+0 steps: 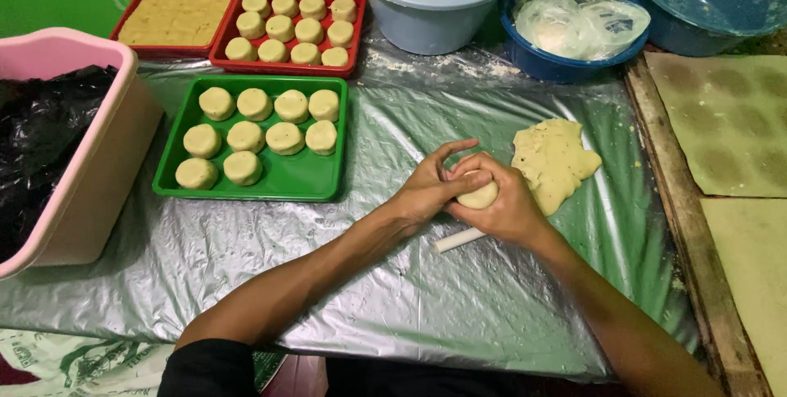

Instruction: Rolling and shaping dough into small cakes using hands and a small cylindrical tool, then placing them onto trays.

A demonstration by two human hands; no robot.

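Observation:
My right hand (504, 204) cups a pale dough ball (479, 195) low over the table's plastic sheet. My left hand (430, 184) presses against the same ball from the left, fingers curled over it. Just right of my hands lies a flattened sheet of dough (556, 159). A white rod-like tool (459, 239) pokes out beneath my right hand. Left of my hands, a green tray (287, 180) holds several round dough pucks.
A red tray (357, 32) of several pucks and a second red tray (131, 48) of filling stand at the back left. A pink tub (106, 159) with black plastic sits at the left. Grey bucket (434, 24), blue bowl (557, 65), blue basin (713, 3) line the back. Wooden boards (680, 200) run along the right.

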